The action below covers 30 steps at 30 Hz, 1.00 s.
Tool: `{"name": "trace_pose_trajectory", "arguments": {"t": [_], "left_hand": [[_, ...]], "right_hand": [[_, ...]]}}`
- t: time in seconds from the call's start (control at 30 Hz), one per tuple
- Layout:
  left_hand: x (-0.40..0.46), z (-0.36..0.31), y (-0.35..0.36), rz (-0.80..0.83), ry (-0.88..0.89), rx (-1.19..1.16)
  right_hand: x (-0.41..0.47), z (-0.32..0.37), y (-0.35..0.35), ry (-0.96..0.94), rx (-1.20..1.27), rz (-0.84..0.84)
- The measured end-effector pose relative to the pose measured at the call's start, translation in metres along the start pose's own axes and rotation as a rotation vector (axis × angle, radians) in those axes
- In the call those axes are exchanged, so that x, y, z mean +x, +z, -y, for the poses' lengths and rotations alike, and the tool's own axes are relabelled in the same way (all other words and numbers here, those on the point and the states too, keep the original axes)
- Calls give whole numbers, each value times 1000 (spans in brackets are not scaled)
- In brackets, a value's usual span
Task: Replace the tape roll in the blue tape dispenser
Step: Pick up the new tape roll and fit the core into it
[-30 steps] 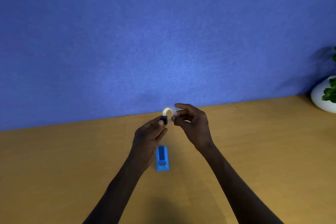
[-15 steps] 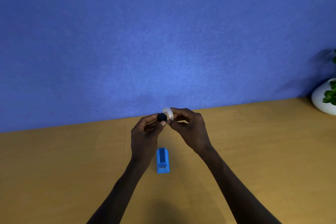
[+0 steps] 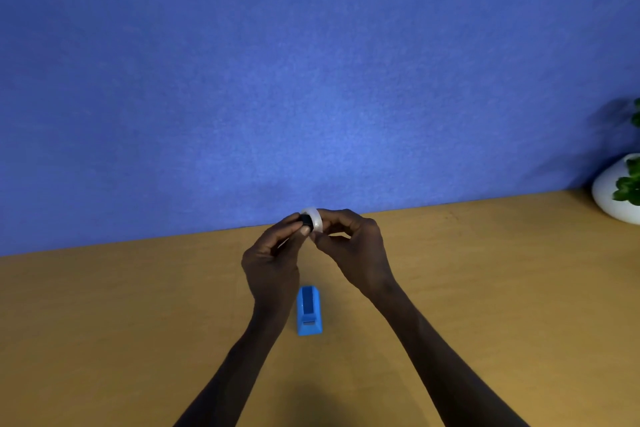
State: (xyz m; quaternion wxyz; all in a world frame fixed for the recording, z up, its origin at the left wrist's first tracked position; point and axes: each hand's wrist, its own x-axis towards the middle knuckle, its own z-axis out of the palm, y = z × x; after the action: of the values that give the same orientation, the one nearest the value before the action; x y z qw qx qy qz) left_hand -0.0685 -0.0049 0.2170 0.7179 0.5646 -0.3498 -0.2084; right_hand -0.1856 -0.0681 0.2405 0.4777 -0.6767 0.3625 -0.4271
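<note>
The blue tape dispenser (image 3: 309,311) stands on the wooden table (image 3: 138,322), below and between my wrists, with its roll slot open on top. Above it, my right hand (image 3: 353,246) pinches a clear white tape roll (image 3: 316,218) by its edge. My left hand (image 3: 273,256) holds a small black spindle (image 3: 305,219) at its fingertips, pressed against the left face of the roll. Whether the spindle sits inside the roll's hole is hidden by my fingers.
A blue wall (image 3: 311,80) rises right behind the table's far edge. A white round pot with a green plant (image 3: 616,194) stands at the far right of the table.
My hands have come together: the roll turned from facing me to edge-on, and the black spindle moved from below the roll onto its left face. The dispenser has not moved.
</note>
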Motion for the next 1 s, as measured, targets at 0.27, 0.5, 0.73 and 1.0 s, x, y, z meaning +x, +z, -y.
{"name": "trace_pose_trajectory", "arguments": {"t": [0.27, 0.5, 0.73, 1.0], "left_hand": [[2, -4, 5, -71, 38, 37], [7, -8, 2, -31, 63, 112], [10, -5, -1, 50, 41, 136], [19, -4, -9, 101, -52, -32]], "right_hand": [[2, 4, 4, 39, 90, 15], [8, 10, -6, 62, 214, 151], [11, 11, -7, 79, 195, 101], [10, 10, 2, 110, 198, 32]]}}
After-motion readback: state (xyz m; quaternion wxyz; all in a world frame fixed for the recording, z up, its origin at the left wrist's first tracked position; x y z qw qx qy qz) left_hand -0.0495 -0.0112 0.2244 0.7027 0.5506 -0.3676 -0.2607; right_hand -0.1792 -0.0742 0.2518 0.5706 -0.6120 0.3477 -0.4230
